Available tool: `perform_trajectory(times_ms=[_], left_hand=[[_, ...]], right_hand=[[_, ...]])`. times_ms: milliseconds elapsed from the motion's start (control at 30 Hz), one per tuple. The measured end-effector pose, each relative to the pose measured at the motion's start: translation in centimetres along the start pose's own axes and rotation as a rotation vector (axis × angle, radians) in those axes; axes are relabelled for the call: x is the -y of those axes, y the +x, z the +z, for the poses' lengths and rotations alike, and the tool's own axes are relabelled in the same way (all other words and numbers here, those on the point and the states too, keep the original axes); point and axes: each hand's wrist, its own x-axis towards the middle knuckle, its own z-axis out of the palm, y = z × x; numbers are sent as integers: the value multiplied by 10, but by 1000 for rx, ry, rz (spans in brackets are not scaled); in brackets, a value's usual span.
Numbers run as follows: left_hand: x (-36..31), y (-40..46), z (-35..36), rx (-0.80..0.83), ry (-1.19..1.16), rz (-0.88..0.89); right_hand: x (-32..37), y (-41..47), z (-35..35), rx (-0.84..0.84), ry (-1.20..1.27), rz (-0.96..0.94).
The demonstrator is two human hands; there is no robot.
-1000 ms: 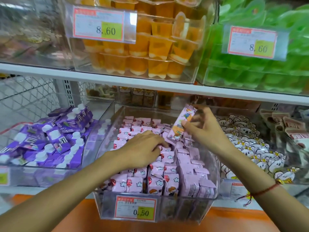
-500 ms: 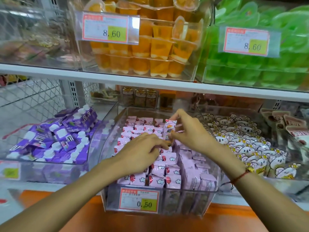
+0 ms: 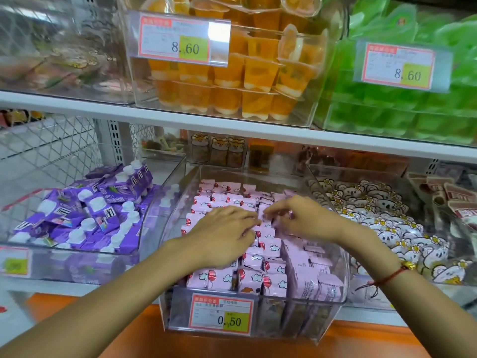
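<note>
A clear plastic bin [image 3: 333,306] on the lower shelf holds rows of small pink packets [image 3: 273,282] printed with balloons and clouds. My left hand [image 3: 224,236] rests on the packets in the middle of the bin, fingers stretched out and pressing on them. My right hand [image 3: 304,220] reaches in from the right, its fingertips meeting those of the left. They pinch one pink packet [image 3: 265,215] that sits low among the rows. That packet is blurred and mostly hidden by the fingers.
A price tag reading 0.50 [image 3: 222,316] hangs on the bin's front. A bin of purple pouches [image 3: 98,215] stands to the left, white bear-shaped packets [image 3: 387,220] to the right. Overhead, the white shelf [image 3: 232,125] carries orange jelly cups [image 3: 258,81] and green packs [image 3: 413,112].
My right hand has brought the pink packet down from above the bin into the rows. My left hand stayed on the packets and shifted slightly.
</note>
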Motion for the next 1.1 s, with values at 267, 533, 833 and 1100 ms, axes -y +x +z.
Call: perform_trajectory(times_ms=[267,533,833,1100], left_hand=[[2,0,4,-5,85,14],[2,-2,4,-11,42,-7],[-4,4,-6,-17,-55,-59],[-9,4,-20,-381,-761,-199]], right_hand=[[1,31,-2,-87,-176,127],[6,41,1,55,-154,134],[2,2,-2,-492,426,141],[17,-26,-6,-653,1154,140]])
